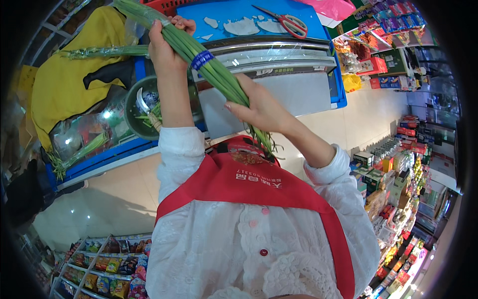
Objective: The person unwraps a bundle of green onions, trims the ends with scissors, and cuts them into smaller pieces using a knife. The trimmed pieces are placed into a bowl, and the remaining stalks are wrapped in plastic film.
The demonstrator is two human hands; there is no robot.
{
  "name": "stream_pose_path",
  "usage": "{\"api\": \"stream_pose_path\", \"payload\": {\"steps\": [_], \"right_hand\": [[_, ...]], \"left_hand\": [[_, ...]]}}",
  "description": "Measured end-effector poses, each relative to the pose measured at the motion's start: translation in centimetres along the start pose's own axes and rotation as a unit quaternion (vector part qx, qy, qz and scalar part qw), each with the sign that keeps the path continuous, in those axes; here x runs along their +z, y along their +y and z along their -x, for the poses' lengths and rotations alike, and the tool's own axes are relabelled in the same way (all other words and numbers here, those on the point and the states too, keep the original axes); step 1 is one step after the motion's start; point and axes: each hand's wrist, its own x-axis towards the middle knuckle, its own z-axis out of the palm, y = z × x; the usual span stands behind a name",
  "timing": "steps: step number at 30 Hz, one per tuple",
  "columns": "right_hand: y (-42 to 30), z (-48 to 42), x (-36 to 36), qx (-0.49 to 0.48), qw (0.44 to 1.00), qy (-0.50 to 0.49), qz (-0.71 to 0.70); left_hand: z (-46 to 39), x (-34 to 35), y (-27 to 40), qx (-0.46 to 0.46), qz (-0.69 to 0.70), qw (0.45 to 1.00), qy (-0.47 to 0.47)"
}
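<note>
A long bunch of green vegetable stalks point(220, 78), bound with a printed purple band point(202, 60), slants across in front of my chest. My left hand point(168, 46) is closed around its upper part, where some clear film shows. Farther down, my right hand point(261, 102) grips the bunch between thumb and fingers, and the thin tips hang below it over my red apron point(254, 179). Beneath the bunch stands a food wrapping machine point(269, 89) with a flat grey plate. To the left of my forearm, a curved knife point(143, 102) rests in a green bowl point(131, 112) with stalk trimmings.
Red-handled scissors point(293, 26) and torn white pieces point(241, 27) lie on a blue board point(209, 9) behind the machine. More wrapped bundles point(82, 153) and a yellow cloth point(74, 80) lie at left. Snack shelves point(108, 265) stand behind me; stacked goods point(388, 175) line the right.
</note>
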Motion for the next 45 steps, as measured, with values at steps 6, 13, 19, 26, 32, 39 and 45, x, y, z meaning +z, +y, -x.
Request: {"api": "stream_pose_path", "payload": {"steps": [6, 13, 19, 26, 32, 39, 45], "right_hand": [[2.7, 2.0, -4.1, -0.043, 0.998, -0.006, -0.037], [10.4, -2.4, -16.1, -0.128, 0.979, 0.095, -0.127], [19.3, -9.4, -22.4, -0.117, 0.863, 0.293, 0.396], [18.5, -10.8, -24.5, -0.013, 0.899, 0.137, 0.416], [11.2, -7.6, -21.0, -0.083, 0.974, 0.130, 0.168], [4.4, -0.3, -14.6, -0.054, 0.908, -0.212, -0.356], [4.1, 1.0, -13.7, -0.045, 0.927, -0.258, -0.267]], "left_hand": [[-1.2, 2.1, -3.9, 0.036, -0.135, 0.990, 0.013], [-0.7, 7.8, -8.2, 0.072, -0.246, 0.967, -0.007], [0.7, 8.9, -9.6, 0.073, -0.362, 0.927, -0.064], [2.5, 9.9, -9.6, 0.105, -0.375, 0.921, 0.006], [3.4, 9.7, -9.3, 0.138, -0.410, 0.902, 0.014], [3.6, 9.5, -9.0, 0.161, -0.399, 0.903, 0.000], [4.2, 9.5, -9.0, 0.161, -0.458, 0.874, -0.008]]}}
